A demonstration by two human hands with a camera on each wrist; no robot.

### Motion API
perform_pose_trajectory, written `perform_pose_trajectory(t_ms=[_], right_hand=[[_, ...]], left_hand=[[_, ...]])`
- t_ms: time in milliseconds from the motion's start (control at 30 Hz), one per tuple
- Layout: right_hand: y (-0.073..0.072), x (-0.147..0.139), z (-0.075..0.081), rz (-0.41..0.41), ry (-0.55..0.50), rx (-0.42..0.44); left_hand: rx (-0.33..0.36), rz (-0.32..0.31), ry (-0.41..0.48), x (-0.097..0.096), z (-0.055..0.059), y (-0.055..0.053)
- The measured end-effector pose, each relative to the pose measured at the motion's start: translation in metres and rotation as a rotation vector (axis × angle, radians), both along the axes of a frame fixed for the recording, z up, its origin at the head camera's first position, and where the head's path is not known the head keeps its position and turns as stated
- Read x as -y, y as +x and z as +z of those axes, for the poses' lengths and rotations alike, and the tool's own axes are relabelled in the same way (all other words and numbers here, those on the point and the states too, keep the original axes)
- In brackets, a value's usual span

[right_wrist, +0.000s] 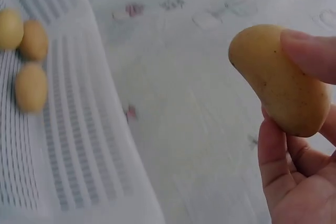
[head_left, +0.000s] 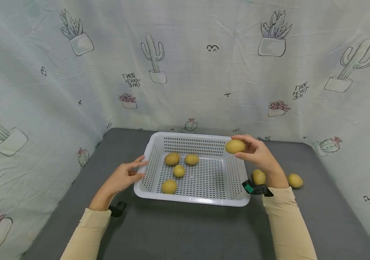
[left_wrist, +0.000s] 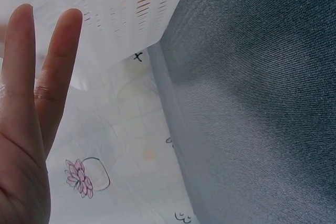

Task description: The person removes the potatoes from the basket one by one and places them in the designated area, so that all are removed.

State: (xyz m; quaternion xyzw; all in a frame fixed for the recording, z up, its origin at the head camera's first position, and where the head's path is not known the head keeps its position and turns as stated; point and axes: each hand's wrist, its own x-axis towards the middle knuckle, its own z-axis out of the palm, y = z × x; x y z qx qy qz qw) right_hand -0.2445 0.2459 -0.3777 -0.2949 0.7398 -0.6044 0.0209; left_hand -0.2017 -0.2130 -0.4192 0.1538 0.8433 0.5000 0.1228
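My right hand [head_left: 256, 153] pinches a yellow potato [head_left: 235, 146] between thumb and fingers, above the right end of a white plastic basket [head_left: 191, 201]. Close up in the right wrist view, that potato [right_wrist: 278, 77] looks smooth and slightly bent, with small dark specks. On the opposite side, my left hand [head_left: 123, 177] has its fingertips at the basket's left rim. Two of its fingers [left_wrist: 60, 61] appear straight in the left wrist view, beside the slotted basket wall [left_wrist: 105, 14]. Several potatoes lie inside the basket, mostly toward its left half, including one near the front [head_left: 169, 186].
Right of the basket, one potato [head_left: 258, 177] lies on the grey table [head_left: 185, 231] beside the right wrist, and another potato [head_left: 295, 180] sits farther right. A pale curtain [head_left: 185, 72] printed with potted plants hangs behind and along the sides.
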Motion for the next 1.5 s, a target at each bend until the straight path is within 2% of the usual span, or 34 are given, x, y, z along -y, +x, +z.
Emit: perform_pose_trajectory(t_ms=[167, 433, 667, 900, 1200, 1333, 1500], right_hand=[[0.014, -0.031, -0.005, -0.091, -0.047, 0.034], [0.039, -0.075, -0.015, -0.213, -0.096, 0.002], [0.058, -0.109, -0.033, -0.276, -0.240, 0.074], [0.076, -0.141, -0.051, -0.360, -0.386, 0.105], [0.087, -0.164, -0.078, -0.539, -0.543, 0.161], [0.086, -0.169, -0.085, -0.615, -0.555, 0.178], [0.081, -0.173, -0.089, -0.765, -0.537, 0.228]], left_hand=[[0.000, -0.002, 0.006, 0.000, 0.001, -0.001], [0.007, -0.002, 0.010, -0.001, -0.003, 0.000], [-0.002, -0.011, 0.009, -0.001, -0.004, 0.002], [-0.028, -0.025, 0.002, -0.003, -0.005, 0.001], [-0.022, -0.017, -0.006, 0.000, -0.005, 0.002], [-0.015, -0.015, 0.003, 0.001, -0.005, 0.001], [-0.007, -0.010, 0.011, 0.001, -0.004, 0.000]])
